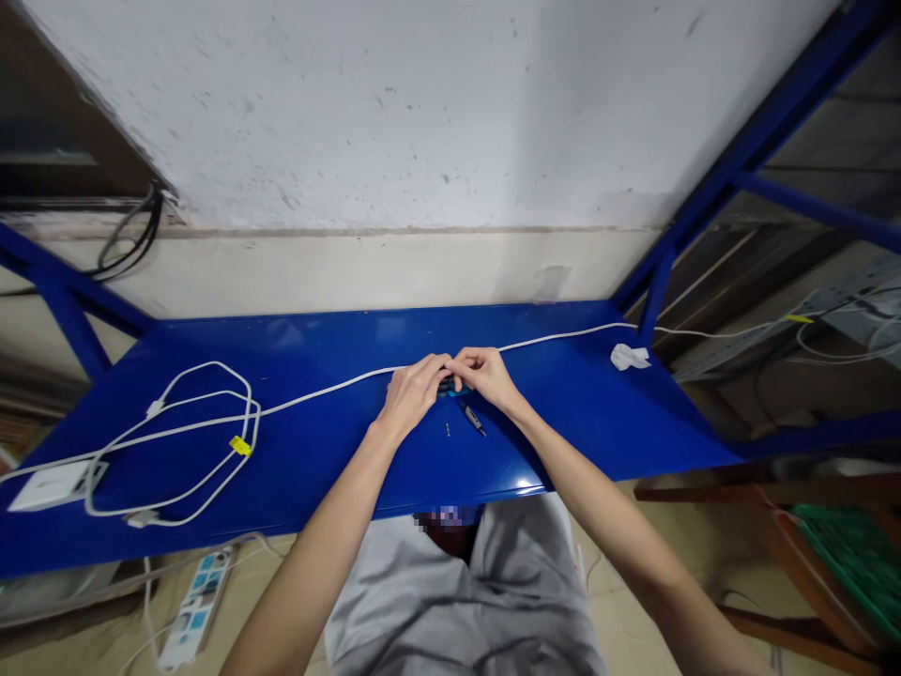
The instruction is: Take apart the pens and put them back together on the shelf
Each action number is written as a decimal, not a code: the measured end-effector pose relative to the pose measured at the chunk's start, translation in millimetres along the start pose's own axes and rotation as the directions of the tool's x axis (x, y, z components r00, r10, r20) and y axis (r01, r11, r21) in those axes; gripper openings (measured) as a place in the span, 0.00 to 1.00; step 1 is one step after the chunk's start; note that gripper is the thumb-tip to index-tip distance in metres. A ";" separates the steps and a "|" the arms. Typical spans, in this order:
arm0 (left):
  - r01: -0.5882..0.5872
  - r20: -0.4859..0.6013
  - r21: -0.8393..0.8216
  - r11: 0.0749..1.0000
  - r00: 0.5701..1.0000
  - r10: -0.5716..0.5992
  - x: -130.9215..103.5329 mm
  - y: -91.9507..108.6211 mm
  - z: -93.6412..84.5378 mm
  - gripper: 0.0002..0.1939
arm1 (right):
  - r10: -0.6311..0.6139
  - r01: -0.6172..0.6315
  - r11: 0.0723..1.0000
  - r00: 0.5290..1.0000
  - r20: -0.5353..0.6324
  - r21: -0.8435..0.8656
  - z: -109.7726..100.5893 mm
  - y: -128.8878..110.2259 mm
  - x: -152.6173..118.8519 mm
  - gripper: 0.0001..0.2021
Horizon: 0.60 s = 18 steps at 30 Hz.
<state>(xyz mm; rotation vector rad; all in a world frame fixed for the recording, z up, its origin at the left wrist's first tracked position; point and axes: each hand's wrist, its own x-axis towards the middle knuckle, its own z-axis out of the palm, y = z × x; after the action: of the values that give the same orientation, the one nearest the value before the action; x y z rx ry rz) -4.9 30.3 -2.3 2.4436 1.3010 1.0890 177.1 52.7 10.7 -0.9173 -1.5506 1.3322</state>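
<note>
My left hand (415, 390) and my right hand (487, 376) meet over the middle of the blue shelf top (338, 469). Fingers of both are bent and pinched together, their tips touching or nearly so; whatever lies between them is too small or hidden. Just beneath the fingertips shows a small dark and light-blue object (454, 390), partly covered by the hands. Close in front of my right hand lies a short grey and black pen-like tool (474, 419). A tiny metallic piece (448, 430) rests to the left of that tool.
A white cable (330, 388) runs across behind the hands. At left lie a coiled white cable (253, 413) with a yellow tag (240, 445) and a white box (49, 485). Crumpled white tissue (629, 357) sits at right. A power strip (195, 606) is on the floor.
</note>
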 end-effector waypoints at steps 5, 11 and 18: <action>0.064 -0.041 0.068 0.996 0.997 -0.061 0.4 0.3 -4.8 0.15 | -0.048 0.029 0.979 0.995 -0.088 -0.204 0.6 -15.0 -15.7 0.18; 0.107 -0.037 0.117 0.987 0.994 -0.103 2.0 -4.8 -4.5 0.15 | -0.123 0.261 0.646 0.963 0.240 -0.717 10.8 -32.8 -63.4 0.11; 0.094 0.002 0.115 0.989 0.995 -0.095 1.6 -6.3 0.0 0.14 | -0.049 0.481 0.498 0.847 0.530 -0.722 22.4 -25.5 -56.3 0.09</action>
<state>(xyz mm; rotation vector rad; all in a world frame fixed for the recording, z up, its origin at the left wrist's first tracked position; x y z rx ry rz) -8.4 35.4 -4.3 2.4342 1.5006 1.0075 175.9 -11.2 26.5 -0.8546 -2.7055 0.4800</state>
